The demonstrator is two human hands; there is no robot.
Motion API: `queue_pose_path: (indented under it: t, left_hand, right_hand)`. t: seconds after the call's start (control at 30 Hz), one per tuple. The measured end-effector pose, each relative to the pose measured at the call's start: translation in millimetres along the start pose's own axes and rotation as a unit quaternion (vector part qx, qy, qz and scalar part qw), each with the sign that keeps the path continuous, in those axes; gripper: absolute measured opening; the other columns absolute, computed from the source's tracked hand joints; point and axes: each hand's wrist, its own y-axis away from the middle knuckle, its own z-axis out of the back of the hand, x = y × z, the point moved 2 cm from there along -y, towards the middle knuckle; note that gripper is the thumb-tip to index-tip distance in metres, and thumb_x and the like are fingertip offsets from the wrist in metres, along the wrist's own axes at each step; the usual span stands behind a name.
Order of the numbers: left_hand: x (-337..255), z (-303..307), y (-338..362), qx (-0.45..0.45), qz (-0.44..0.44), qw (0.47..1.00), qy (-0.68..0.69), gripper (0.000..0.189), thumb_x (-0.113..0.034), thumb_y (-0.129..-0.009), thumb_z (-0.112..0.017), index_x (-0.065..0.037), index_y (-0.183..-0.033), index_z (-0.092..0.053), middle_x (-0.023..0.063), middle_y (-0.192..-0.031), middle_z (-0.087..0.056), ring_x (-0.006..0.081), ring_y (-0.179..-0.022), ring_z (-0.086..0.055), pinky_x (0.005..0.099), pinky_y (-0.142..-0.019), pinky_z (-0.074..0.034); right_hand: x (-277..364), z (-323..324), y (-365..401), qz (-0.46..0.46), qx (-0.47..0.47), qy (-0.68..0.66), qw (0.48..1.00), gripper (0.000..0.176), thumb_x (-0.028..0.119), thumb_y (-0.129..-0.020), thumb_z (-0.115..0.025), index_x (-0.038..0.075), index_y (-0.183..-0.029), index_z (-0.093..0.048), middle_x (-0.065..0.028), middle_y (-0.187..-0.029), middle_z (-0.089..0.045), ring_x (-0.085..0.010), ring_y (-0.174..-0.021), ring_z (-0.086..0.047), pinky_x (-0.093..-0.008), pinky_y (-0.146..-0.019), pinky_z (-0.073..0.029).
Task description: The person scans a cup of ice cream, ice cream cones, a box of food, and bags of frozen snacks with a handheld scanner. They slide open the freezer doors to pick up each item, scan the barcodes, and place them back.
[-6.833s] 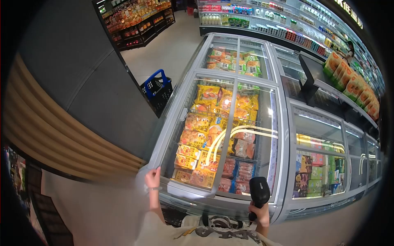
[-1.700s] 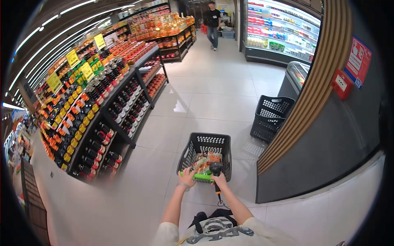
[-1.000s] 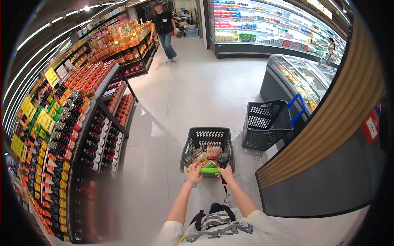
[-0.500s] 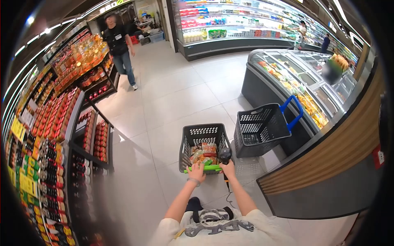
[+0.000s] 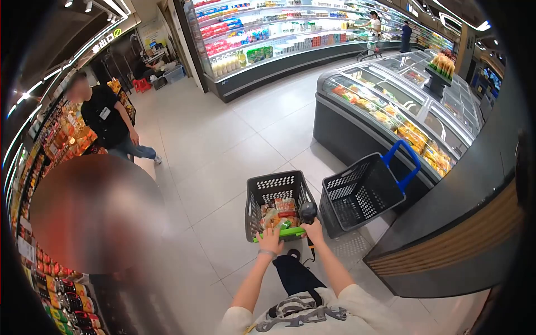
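Note:
A grey perforated shopping basket (image 5: 255,204) is in front of my body, with several food packets (image 5: 281,212) in it. Over its green handle (image 5: 291,231) lies my left hand (image 5: 271,241), fingers curled across the bar and partly hidden. My right hand (image 5: 314,230) is closed around a black handheld device (image 5: 308,210) with a rounded head, at the right end of the handle. A cord hangs below that device. Just right of this basket stands a second grey basket (image 5: 357,192) with a raised blue handle (image 5: 410,167).
A glass-topped freezer (image 5: 385,111) stands right, behind the second basket. Near right is a grey counter (image 5: 446,234) with wood slats. Bottles line the left shelves (image 5: 70,301), partly behind a large blur. A person in black (image 5: 109,120) walks at left; a refrigerated display (image 5: 279,33) spans the back.
The view has turned, shifting the freezer and refrigerated display leftward. The person in black appears closer and farther left. My leg shows more below the basket. Both hands keep their places.

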Motion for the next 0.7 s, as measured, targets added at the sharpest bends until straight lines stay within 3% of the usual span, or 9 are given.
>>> queue_pose_path:
  t: [0.13,0.17,0.27,0.3,0.53,0.7]
  left_hand:
    - [16.8,3.9,-93.9,0.020,0.009,1.000,-0.012,0.051,-0.035,-0.061,-0.066,-0.012,-0.104,-0.048,0.0100,-0.087,-0.052,0.0278,-0.087,-0.050,0.0448,-0.086,-0.034]
    - [20.9,11.9,-116.8,0.020,0.000,0.999,-0.033,0.045,-0.037,-0.060,-0.066,-0.010,-0.095,-0.056,0.0104,-0.081,-0.058,0.0278,-0.079,-0.056,0.0384,-0.079,-0.041]
    - [26.9,29.0,-188.0,0.206,0.020,0.977,-0.054,0.037,-0.034,-0.060,-0.064,-0.008,-0.086,-0.061,0.0125,-0.081,-0.061,0.0267,-0.077,-0.059,0.0373,-0.071,-0.046]
    - [28.2,30.1,-207.2,0.180,-0.020,0.981,-0.071,0.029,-0.030,-0.059,-0.061,-0.008,-0.077,-0.064,0.0129,-0.076,-0.062,0.0258,-0.072,-0.061,0.0361,-0.065,-0.048]
    - [61.7,17.6,-323.5,0.157,-0.073,0.982,-0.074,0.024,-0.028,-0.058,-0.058,-0.011,-0.074,-0.064,0.0110,-0.069,-0.061,0.0247,-0.067,-0.061,0.0357,-0.063,-0.047]
    - [84.5,25.5,-404.0,0.164,-0.086,0.979,-0.079,0.023,-0.028,-0.058,-0.057,-0.012,-0.073,-0.064,0.0109,-0.068,-0.061,0.0254,-0.066,-0.060,0.0356,-0.061,-0.047]
  right_hand:
    - [18.3,-18.9,-74.0,-0.020,0.004,-0.015,1.000,0.029,0.004,-0.064,-0.058,-0.005,-0.090,-0.048,-0.0117,-0.065,-0.056,-0.0192,-0.039,-0.054,-0.0274,-0.035,-0.044]
    - [26.9,-24.8,-88.5,-0.024,0.003,0.001,1.000,0.031,0.005,-0.063,-0.058,-0.005,-0.091,-0.048,-0.0114,-0.066,-0.056,-0.0187,-0.040,-0.055,-0.0271,-0.036,-0.044]
    - [47.4,-42.8,-129.5,-0.018,0.009,-0.010,1.000,0.033,0.007,-0.063,-0.059,-0.004,-0.092,-0.048,-0.0111,-0.068,-0.056,-0.0182,-0.041,-0.056,-0.0272,-0.038,-0.045]
    - [65.9,-44.7,-135.8,-0.014,0.007,0.011,1.000,0.033,0.009,-0.064,-0.060,-0.003,-0.092,-0.048,-0.0107,-0.069,-0.057,-0.0177,-0.043,-0.056,-0.0276,-0.040,-0.045]
    - [84.7,-69.1,-254.7,-0.025,0.052,0.069,0.996,0.028,0.012,-0.067,-0.060,-0.003,-0.089,-0.049,-0.0096,-0.072,-0.058,-0.0165,-0.044,-0.056,-0.0269,-0.042,-0.045]
    - [89.3,-93.4,-331.5,-0.026,0.049,-0.018,0.998,0.025,0.008,-0.066,-0.060,-0.001,-0.087,-0.050,-0.0076,-0.073,-0.057,-0.0153,-0.042,-0.053,-0.0272,-0.040,-0.044]
